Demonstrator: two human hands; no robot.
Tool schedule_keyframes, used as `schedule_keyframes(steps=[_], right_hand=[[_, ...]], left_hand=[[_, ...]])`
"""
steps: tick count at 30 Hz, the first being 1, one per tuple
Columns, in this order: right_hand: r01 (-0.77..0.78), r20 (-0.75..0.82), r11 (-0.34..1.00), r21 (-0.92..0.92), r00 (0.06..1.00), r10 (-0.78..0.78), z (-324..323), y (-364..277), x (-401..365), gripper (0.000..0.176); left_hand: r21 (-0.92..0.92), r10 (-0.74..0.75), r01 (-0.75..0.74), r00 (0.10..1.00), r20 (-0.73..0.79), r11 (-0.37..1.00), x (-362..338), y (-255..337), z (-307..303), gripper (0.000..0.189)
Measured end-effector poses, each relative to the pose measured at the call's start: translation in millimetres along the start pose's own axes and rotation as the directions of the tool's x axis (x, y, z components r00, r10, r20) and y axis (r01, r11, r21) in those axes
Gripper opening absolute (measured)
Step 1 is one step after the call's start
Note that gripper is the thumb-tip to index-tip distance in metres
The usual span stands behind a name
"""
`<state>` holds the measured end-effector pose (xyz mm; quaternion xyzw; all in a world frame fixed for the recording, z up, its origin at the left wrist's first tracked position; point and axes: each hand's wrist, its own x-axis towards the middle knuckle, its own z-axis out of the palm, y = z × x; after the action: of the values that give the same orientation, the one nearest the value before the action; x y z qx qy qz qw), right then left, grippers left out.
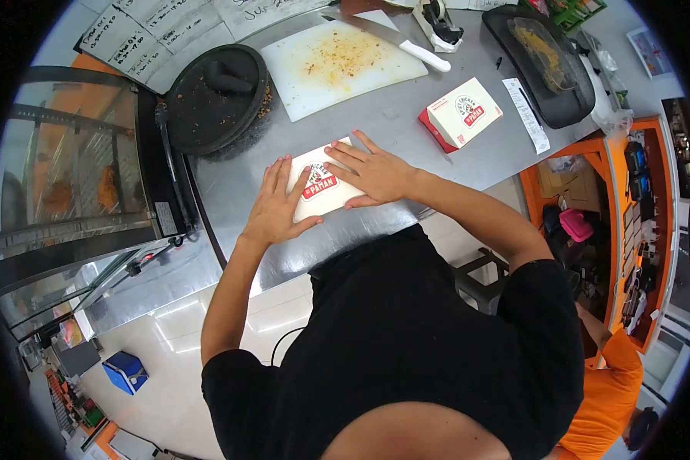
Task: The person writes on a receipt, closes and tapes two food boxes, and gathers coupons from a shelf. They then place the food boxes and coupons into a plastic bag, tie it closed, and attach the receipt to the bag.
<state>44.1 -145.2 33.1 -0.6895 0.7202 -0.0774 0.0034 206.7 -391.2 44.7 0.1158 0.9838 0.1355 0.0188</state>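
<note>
A cream takeaway food box [320, 188] with a red and black printed logo is in front of me on the steel table. My left hand [274, 205] lies along the box's left side, fingers stretched out and touching it. From the other side, my right hand [377, 175] rests on the box with its fingers spread flat over the top right part. Neither hand is wrapped around anything. A second printed box [468, 107], with a red side, stands farther right, apart from my hands. The underside of the nearer box is hidden.
A white cutting board [337, 65] with crumbs and a white-handled knife [425, 56] are at the back. Left of them stands a black stone mortar [207, 100]; a receipt [526, 115] and black tray [548, 84] lie right. A glass display case [77, 176] borders the table. Someone in orange [609, 399] is behind right.
</note>
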Motion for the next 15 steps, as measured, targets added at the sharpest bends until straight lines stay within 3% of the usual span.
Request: schedule_keyframes(steps=[5, 11, 15], right_hand=[[0.046, -0.044, 0.997, -0.063, 0.998, -0.048, 9, 2, 6, 0.071], [0.096, -0.104, 0.994, -0.05, 0.989, -0.1, 7, 2, 2, 0.061], [0.07, -0.075, 0.995, 0.069, 0.995, -0.065, 8, 2, -1, 0.056]], left_hand=[[0.036, 0.105, -0.103, 0.992, -0.074, 0.994, 2, -12, 2, 0.086], [0.163, 0.127, -0.122, 0.992, -0.017, 0.979, -5, -9, 3, 0.073], [0.046, 0.168, -0.168, 0.986, -0.014, 0.985, -16, -6, 3, 0.067]])
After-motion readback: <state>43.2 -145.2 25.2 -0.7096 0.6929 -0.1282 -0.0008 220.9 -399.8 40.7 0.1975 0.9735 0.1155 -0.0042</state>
